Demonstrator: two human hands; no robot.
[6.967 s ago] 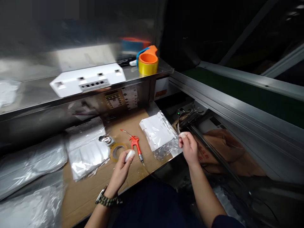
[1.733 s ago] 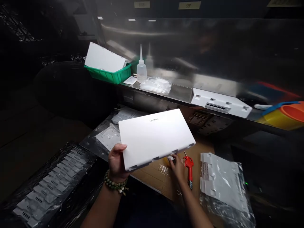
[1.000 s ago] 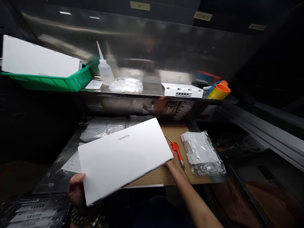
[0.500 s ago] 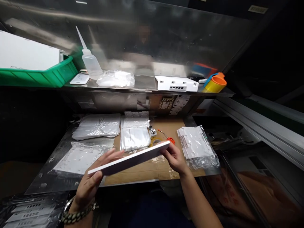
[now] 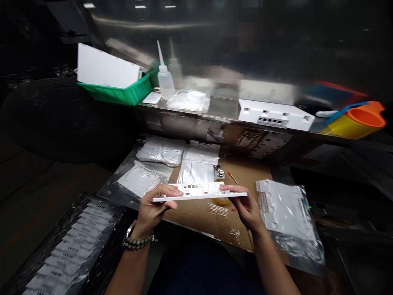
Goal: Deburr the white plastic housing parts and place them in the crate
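A white plastic housing cover (image 5: 199, 197) with small port openings is held nearly level, edge towards me, over the cardboard sheet (image 5: 196, 219). At its left end my left hand (image 5: 155, 207) is closed on it, fingers on top and thumb underneath. My right hand (image 5: 247, 209) grips the opposite end, with its palm partly hidden by the cover. Just beyond the cover lie a bagged white piece (image 5: 198, 170), a small round metal part (image 5: 219, 173) and a red-tipped tool (image 5: 232, 178). The cover hides part of a yellow tape roll (image 5: 221, 201).
Bagged white panels lie at left (image 5: 143, 180) and right (image 5: 285, 209), with a stack of bags (image 5: 161, 150) behind. A shelf holds a green bin (image 5: 119, 95), squeeze bottle (image 5: 166, 84), white housing (image 5: 274, 115) and yellow-orange cup (image 5: 353, 121). A black-lined box (image 5: 106, 241) stands lower left.
The cover has been turned from a slant to nearly level, and its port side now shows. My left fingers have closed onto it. The camera view has swung left.
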